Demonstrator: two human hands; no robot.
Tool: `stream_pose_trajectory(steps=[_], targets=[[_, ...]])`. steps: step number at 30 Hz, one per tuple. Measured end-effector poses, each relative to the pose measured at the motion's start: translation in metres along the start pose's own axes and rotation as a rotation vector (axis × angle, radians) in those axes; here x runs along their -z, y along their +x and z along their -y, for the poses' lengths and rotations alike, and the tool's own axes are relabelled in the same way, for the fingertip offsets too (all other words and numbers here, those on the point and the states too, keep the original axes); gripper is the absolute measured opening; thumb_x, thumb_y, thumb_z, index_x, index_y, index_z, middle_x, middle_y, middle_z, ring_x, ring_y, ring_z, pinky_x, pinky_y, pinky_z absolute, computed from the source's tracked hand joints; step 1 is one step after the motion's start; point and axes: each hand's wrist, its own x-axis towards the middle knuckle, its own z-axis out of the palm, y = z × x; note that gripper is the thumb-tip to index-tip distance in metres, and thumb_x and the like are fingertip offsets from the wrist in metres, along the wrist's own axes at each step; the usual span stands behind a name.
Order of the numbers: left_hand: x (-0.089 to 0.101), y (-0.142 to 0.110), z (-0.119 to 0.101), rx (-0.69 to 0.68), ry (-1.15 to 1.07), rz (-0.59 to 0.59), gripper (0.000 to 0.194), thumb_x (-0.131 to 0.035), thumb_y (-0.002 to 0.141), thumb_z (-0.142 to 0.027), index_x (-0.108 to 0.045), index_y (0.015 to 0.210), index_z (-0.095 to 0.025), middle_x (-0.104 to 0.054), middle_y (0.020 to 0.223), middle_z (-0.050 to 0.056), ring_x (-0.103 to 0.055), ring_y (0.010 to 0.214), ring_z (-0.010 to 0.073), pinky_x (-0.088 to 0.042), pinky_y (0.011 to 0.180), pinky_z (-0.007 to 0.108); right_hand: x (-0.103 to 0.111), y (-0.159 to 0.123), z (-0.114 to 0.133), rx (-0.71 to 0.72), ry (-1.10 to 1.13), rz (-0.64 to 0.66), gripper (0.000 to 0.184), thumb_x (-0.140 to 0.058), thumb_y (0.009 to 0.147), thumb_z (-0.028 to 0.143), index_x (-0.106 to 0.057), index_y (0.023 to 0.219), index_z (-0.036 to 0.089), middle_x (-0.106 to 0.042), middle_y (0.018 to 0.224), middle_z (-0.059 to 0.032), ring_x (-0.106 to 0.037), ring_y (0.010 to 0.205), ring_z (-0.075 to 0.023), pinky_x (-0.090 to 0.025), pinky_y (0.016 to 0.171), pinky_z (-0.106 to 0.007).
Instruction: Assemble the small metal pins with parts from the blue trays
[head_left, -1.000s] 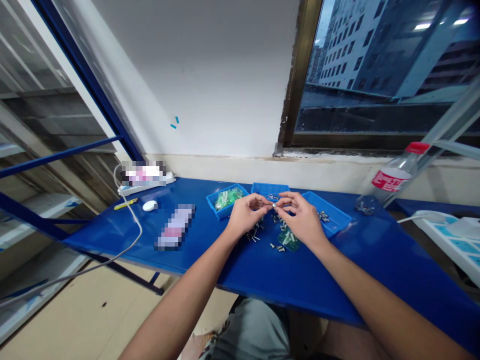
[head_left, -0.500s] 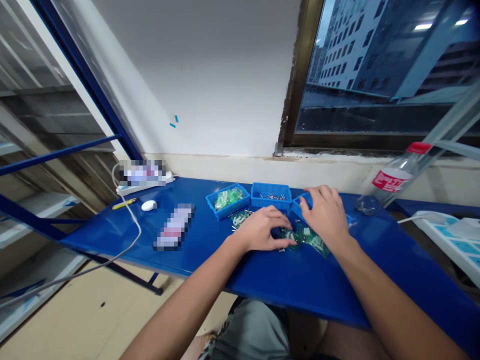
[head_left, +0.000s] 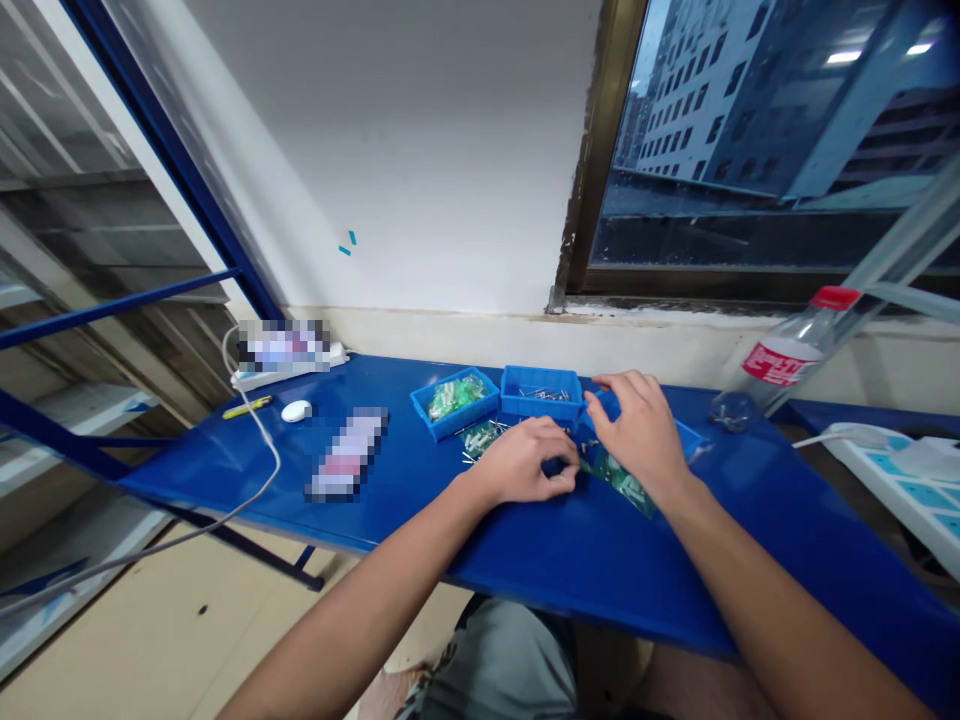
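Note:
My left hand [head_left: 531, 462] rests low over the blue table, its thumb and fingertips pinched together. What lies in the pinch, if anything, is too small to make out. My right hand [head_left: 636, 425] reaches over the right blue bin [head_left: 688, 437], thumb and fingers apart. Between and under the hands lie small green clear bags [head_left: 628, 487] with pale parts inside. Left of my left hand is another green bag [head_left: 480, 436] with metal pins beside it. The middle blue bin [head_left: 541, 402] holds metal pins; the left blue bin [head_left: 455, 425] holds green bags.
A clear bottle with a red cap [head_left: 787, 355] stands at the back right. Leftward lie a blurred-out flat object [head_left: 347, 455], a white oval object [head_left: 295, 411], a yellow cutter [head_left: 247, 407], a power strip [head_left: 291, 370] and a grey cable [head_left: 270, 440].
My left thumb and fingers have closed together from an open curl. My right hand has shifted slightly left, still over the right bin.

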Motion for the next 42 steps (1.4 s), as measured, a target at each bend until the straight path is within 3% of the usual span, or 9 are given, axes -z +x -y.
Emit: stream_pose_trajectory(steps=[7, 12, 16, 23, 26, 29, 32, 37, 42], targets=[[0.015, -0.004, 0.008, 0.430, -0.040, -0.424, 0.016, -0.060, 0.099, -0.029, -0.072, 0.099, -0.019, -0.077, 0.097, 0.005, -0.069, 0.084, 0.0190, -0.053, 0.077, 0.030, 0.003, 0.001, 0.019, -0.089, 0.395, 0.075, 0.031, -0.044, 0.108, 0.036, -0.070, 0.120, 0.024, -0.074, 0.118, -0.0105, -0.069, 0.113, -0.0289, -0.052, 0.103, -0.048], [0.014, -0.004, 0.011, 0.507, -0.334, -0.542, 0.026, -0.061, 0.101, -0.041, -0.068, 0.104, -0.016, -0.074, 0.096, 0.006, -0.069, 0.083, 0.0181, -0.054, 0.077, 0.028, -0.016, -0.007, 0.027, -0.346, 0.824, 0.249, 0.049, -0.080, 0.088, 0.047, -0.065, 0.129, 0.025, -0.075, 0.125, -0.0116, -0.075, 0.109, -0.0288, -0.061, 0.098, -0.044], [0.009, -0.001, 0.013, 0.521, -0.533, -0.535, 0.031, -0.067, 0.098, -0.046, -0.068, 0.104, -0.016, -0.075, 0.099, 0.008, -0.071, 0.088, 0.0191, -0.056, 0.083, 0.030, -0.027, -0.011, 0.029, -0.485, 1.082, 0.290, 0.044, -0.087, 0.080, 0.048, -0.070, 0.110, 0.021, -0.080, 0.106, -0.0106, -0.078, 0.096, -0.0269, -0.065, 0.088, -0.041], [0.004, -0.002, 0.022, 0.486, -0.661, -0.545, 0.034, -0.081, 0.089, -0.034, -0.066, 0.113, -0.014, -0.077, 0.102, 0.012, -0.075, 0.095, 0.0213, -0.059, 0.092, 0.037, -0.023, -0.008, 0.030, -0.570, 1.113, 0.270, 0.045, -0.093, 0.071, 0.048, -0.075, 0.101, 0.019, -0.082, 0.099, -0.0097, -0.078, 0.088, -0.0259, -0.066, 0.085, -0.041], [0.006, -0.003, 0.021, 0.480, -0.572, -0.560, 0.035, -0.077, 0.092, -0.031, -0.065, 0.121, -0.015, -0.076, 0.107, 0.012, -0.075, 0.095, 0.0209, -0.060, 0.089, 0.036, -0.023, -0.008, 0.030, -0.606, 1.119, 0.258, 0.047, -0.093, 0.070, 0.050, -0.075, 0.100, 0.018, -0.082, 0.098, -0.0095, -0.078, 0.087, -0.0258, -0.066, 0.083, -0.040], [0.011, -0.004, 0.018, 0.411, -0.261, -0.545, 0.029, -0.072, 0.095, -0.031, -0.069, 0.122, -0.019, -0.072, 0.125, 0.014, -0.071, 0.110, 0.0247, -0.060, 0.094, 0.041, -0.023, -0.008, 0.028, -0.647, 1.070, 0.228, 0.051, -0.094, 0.068, 0.052, -0.074, 0.100, 0.017, -0.081, 0.089, -0.0078, -0.078, 0.077, -0.0245, -0.066, 0.075, -0.038], [0.012, -0.006, 0.015, 0.265, 0.010, -0.415, 0.025, -0.071, 0.096, -0.031, -0.074, 0.118, -0.021, -0.069, 0.132, 0.013, -0.064, 0.125, 0.0285, -0.052, 0.110, 0.049, -0.021, -0.007, 0.026, -0.670, 1.003, 0.219, 0.060, -0.093, 0.069, 0.053, -0.070, 0.112, 0.018, -0.078, 0.078, -0.0041, -0.076, 0.068, -0.0237, -0.065, 0.068, -0.037], [0.007, -0.007, 0.018, 0.206, 0.055, -0.269, 0.046, -0.075, 0.092, -0.027, -0.067, 0.137, -0.020, -0.071, 0.133, 0.013, -0.066, 0.124, 0.0287, -0.053, 0.110, 0.047, -0.016, -0.006, 0.031, -0.649, 1.078, 0.286, 0.065, -0.084, 0.080, 0.057, -0.063, 0.130, 0.021, -0.080, 0.089, -0.0061, -0.078, 0.081, -0.0260, -0.067, 0.076, -0.041], [0.015, -0.006, 0.016, 0.338, -0.038, -0.373, 0.026, -0.066, 0.098, -0.023, -0.076, 0.122, -0.021, -0.079, 0.118, 0.009, -0.074, 0.107, 0.0244, -0.058, 0.098, 0.040, -0.017, -0.004, 0.035, -0.611, 1.172, 0.291, 0.054, -0.076, 0.086, 0.063, -0.069, 0.119, 0.021, -0.079, 0.093, -0.0095, -0.078, 0.090, -0.0271, -0.066, 0.077, -0.042]])
